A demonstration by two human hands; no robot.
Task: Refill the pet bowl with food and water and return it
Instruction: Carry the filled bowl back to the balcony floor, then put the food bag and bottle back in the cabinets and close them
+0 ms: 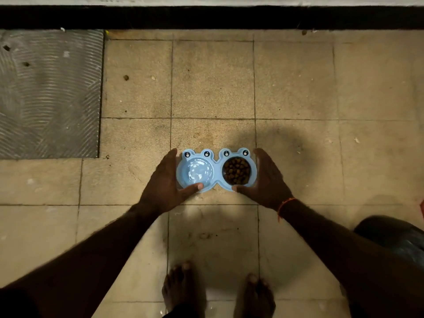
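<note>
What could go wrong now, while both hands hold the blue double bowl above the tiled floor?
1. The left compartment appears to hold water; if the pet bowl tilts, it may spill over the rim.
2. The left hand and right hand grip only the ends, so a slip could scatter the kibble.
3. Spilled water on the floor tiles could be slippery for the bare feet.

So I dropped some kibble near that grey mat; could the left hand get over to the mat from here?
Probably yes, once it lets go: the left hand grips the blue bowl, and only bare floor tiles lie between it and the mat.
</note>
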